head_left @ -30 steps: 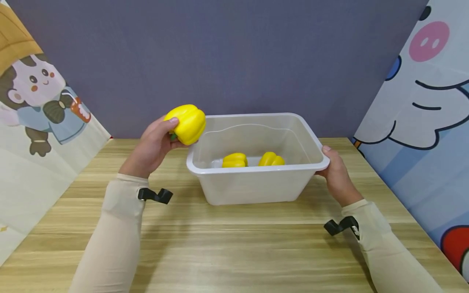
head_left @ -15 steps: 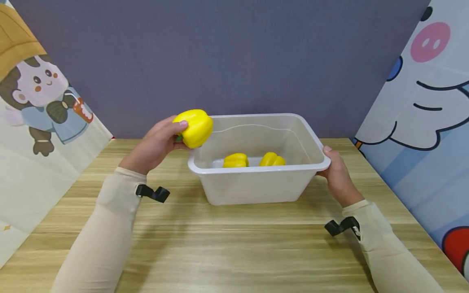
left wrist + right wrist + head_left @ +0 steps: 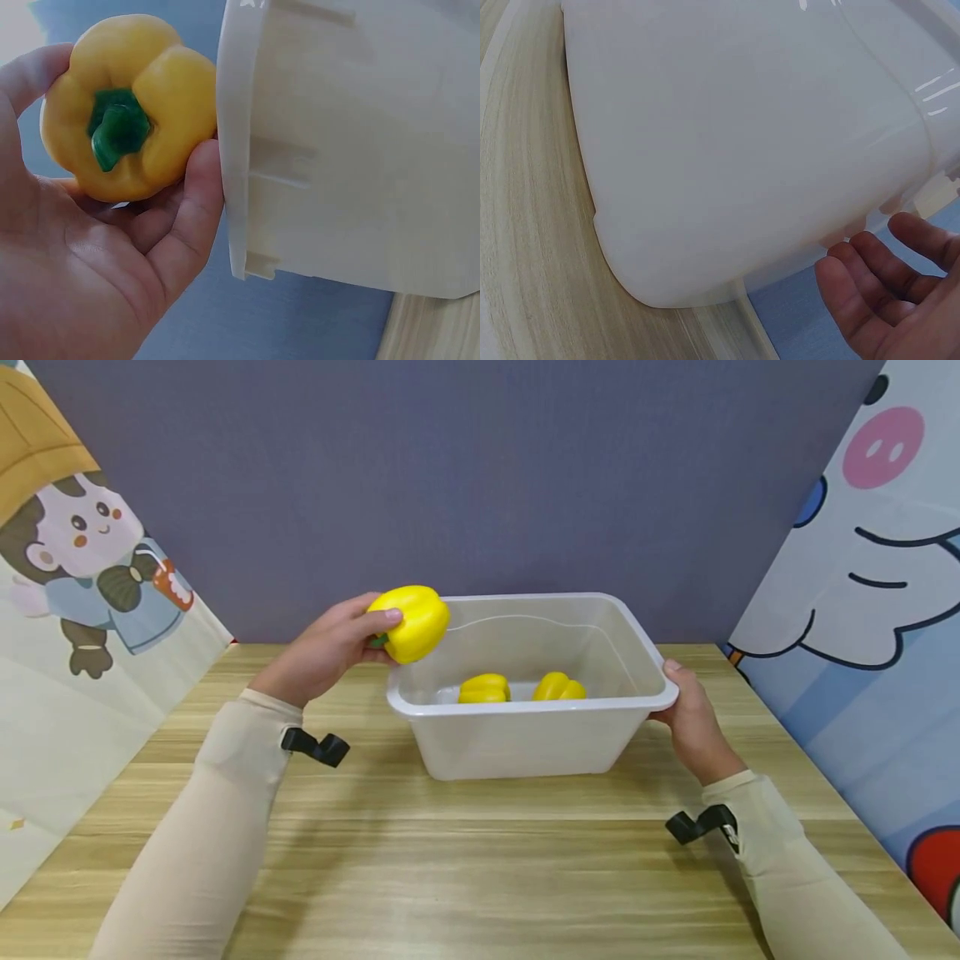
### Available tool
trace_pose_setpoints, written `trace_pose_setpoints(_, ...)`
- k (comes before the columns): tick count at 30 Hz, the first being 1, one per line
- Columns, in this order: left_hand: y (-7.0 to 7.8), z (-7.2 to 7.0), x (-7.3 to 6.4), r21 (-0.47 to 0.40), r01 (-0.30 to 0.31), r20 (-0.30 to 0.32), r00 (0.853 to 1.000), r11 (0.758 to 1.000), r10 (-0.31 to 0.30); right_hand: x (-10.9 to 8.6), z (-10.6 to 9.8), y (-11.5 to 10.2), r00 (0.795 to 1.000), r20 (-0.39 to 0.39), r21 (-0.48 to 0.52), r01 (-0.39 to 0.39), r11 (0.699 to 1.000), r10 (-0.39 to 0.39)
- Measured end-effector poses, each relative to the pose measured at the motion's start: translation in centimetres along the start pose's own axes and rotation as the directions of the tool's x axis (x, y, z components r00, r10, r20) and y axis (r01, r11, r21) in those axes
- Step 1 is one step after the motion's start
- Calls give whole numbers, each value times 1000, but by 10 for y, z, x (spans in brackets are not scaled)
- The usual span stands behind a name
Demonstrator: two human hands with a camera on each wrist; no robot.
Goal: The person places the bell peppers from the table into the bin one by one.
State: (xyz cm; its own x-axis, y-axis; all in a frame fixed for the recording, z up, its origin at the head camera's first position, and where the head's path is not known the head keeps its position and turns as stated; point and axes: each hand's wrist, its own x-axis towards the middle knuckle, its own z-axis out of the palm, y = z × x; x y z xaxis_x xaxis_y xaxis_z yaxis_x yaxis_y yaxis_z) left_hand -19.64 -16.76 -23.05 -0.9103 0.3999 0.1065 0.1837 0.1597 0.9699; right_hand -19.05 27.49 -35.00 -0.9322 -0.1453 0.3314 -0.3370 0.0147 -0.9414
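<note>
A yellow bell pepper (image 3: 420, 622) with a green stem is held by my left hand (image 3: 326, 647), thumb on one side and fingers beneath. It overlaps the left rim of a white plastic bin (image 3: 517, 743), and in the left wrist view the pepper (image 3: 176, 97) is right beside that rim. My right hand (image 3: 697, 727) grips the bin's right end, thumb on top of the rim. In the right wrist view its fingers (image 3: 847, 292) curl under the rim against the outer wall. Inside the bin lie two more yellow bell peppers, one left (image 3: 483, 688) and one right (image 3: 559, 686).
The bin stands on a wood-grain table (image 3: 480, 868) near a grey-blue back panel (image 3: 480, 477). Cartoon-printed sheets flank the table on the left (image 3: 97, 718) and on the right (image 3: 885, 718). Black camera mounts (image 3: 315, 747) are strapped to both wrists.
My left hand has carried the pepper to the right and slightly down, over the bin's left rim. The right hand keeps its grip, and the bin stays about where it was.
</note>
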Motion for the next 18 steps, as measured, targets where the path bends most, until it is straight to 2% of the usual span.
trace_pose_setpoints(6,7,3,2,68,1,37,999,998,-4,0,-1,-1,1000,2,-5,-1,1000,1)
trace_pose_setpoints(18,18,8,7,190,53,83,994,980,-70,-1,0,-1,1000,6,3,4,1000,-4)
